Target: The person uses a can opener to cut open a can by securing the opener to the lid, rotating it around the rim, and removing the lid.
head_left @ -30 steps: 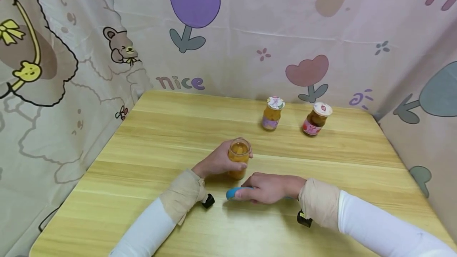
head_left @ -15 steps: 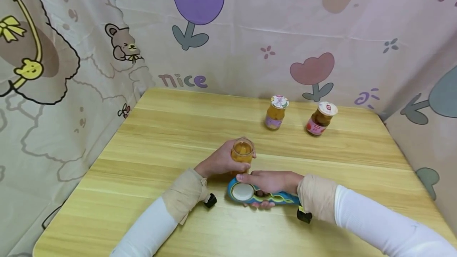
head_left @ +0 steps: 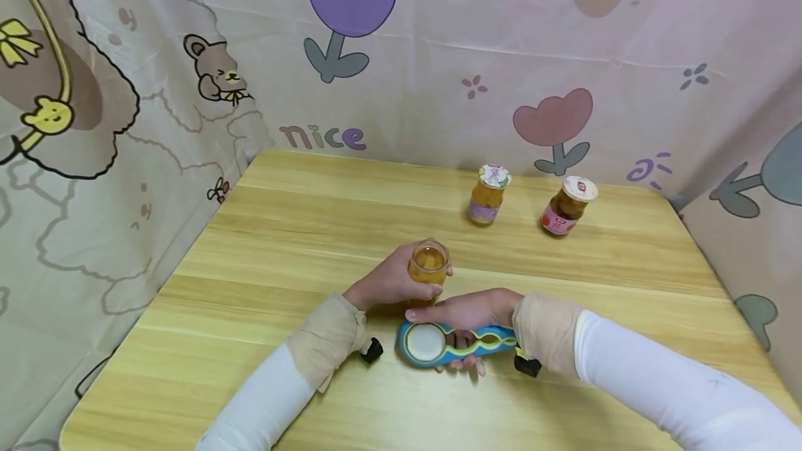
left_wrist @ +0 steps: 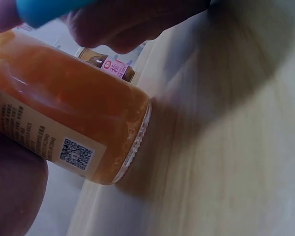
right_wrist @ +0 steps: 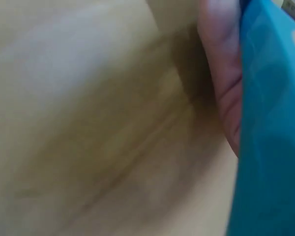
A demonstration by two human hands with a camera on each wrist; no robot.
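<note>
Behind the table's far edge: I see a pale printed curtain (head_left: 407, 75) hanging, with tulips, bears and the word "nice" on it.
Wooden table (head_left: 282, 228): light grain, its far edge close against the cloth and its left edge slanting toward the near left corner.
White sleeves (head_left: 651, 374): one comes in over the near edge left of centre, the other from the near right corner, each ending in a beige wrist wrap (head_left: 549, 331).
Right hand (head_left: 479, 306): gripping a blue tool, thumb along its upper side and fingertips showing below it, toward the near edge.
Left hand (head_left: 396, 280): curled round an amber jar, thumb across the front.
Blue tool (head_left: 446, 359): yellow-edged holes along its length, held between the jar and the near edge; on my right wrist feed it is close and blurred.
Amber jar (head_left: 429, 270): mouth uncovered, near the table's middle; I can't tell whether its base touches the wood.
Two covered jars: both upright toward the far right corner, the purple-labelled jar (head_left: 485, 200) nearer the far edge's middle, the pink-labelled jar (head_left: 564, 211) to its right.
Wrist cameras (head_left: 372, 351): small and black, one at each wrap.
White disc (head_left: 426, 342): inside the tool's largest ring.
QR code (left_wrist: 76, 153): on the amber jar's label, clear on my left wrist feed.
</note>
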